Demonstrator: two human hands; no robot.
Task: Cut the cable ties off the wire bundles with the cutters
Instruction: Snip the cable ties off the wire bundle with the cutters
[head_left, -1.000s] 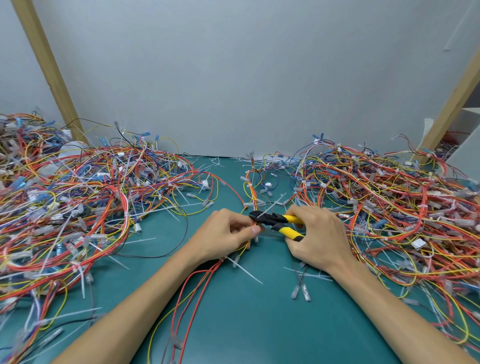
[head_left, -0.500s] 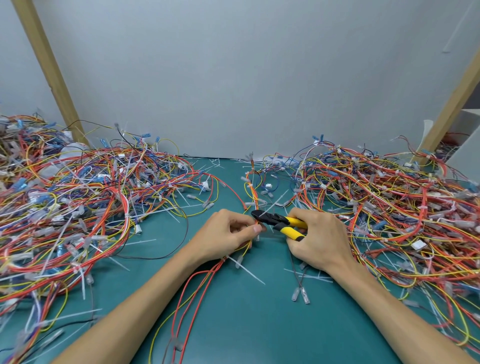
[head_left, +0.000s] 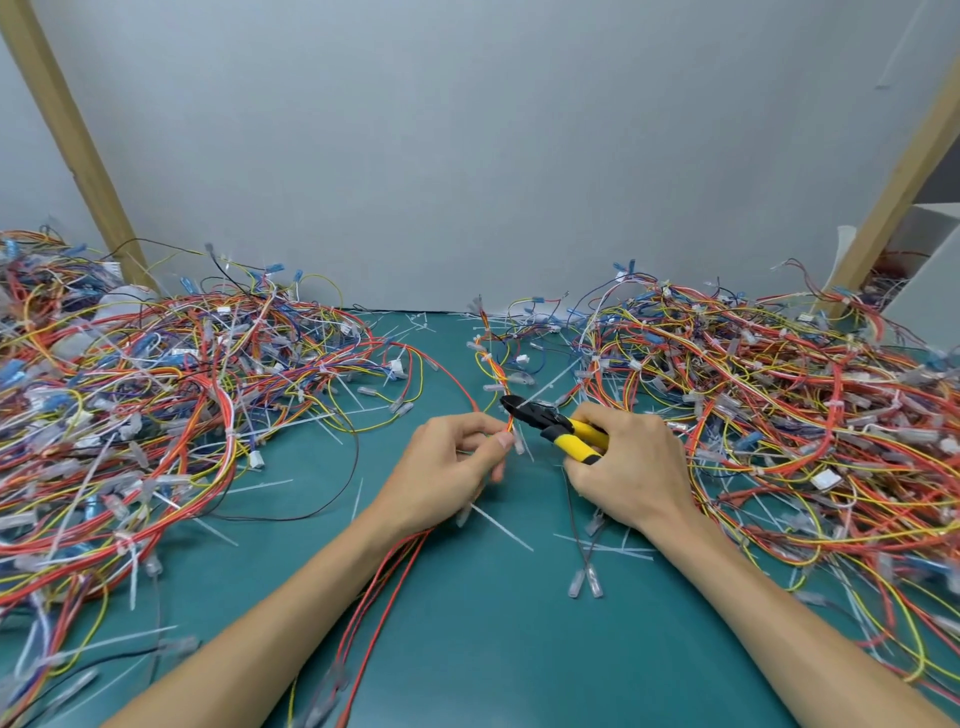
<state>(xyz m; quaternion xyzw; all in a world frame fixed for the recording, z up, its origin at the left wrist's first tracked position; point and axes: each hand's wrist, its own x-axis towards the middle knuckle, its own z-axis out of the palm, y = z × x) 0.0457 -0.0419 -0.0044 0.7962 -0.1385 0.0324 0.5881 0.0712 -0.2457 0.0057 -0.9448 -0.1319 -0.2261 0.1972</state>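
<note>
Cutters (head_left: 550, 426) with yellow handles and a black head sit in the right hand (head_left: 628, 467), whose fingers (head_left: 597, 418) are curled round the handles. The handles stand slightly apart, and the black tips meet a thin wire bundle (head_left: 496, 364) just above the left hand (head_left: 447, 467) (whether the blades already enclose a tie cannot be made out). The left thumb and forefinger pinch that bundle, with the other fingers loosely curled beneath it. A pale cable tie (head_left: 519, 447) juts out right beside the thumb tip.

The bundle is made of red, orange and yellow strands. It runs from the pinch away toward the grey wall (head_left: 467, 156), and its red wires trail back under the left wrist toward the near edge.

Both hands hover over the middle of a green table (head_left: 493, 649), in the gap between two tangled heaps of coloured wires. The left heap (head_left: 156, 395) and the right heap (head_left: 779, 395) both carry many white ties and clear connectors. Loose white tie offcuts (head_left: 501, 525) lie scattered on the table around the hands, and two clear connectors (head_left: 584, 582) on dark leads lie below the right wrist. Slanted wooden posts (head_left: 67, 140) lean at both sides of the wall.
</note>
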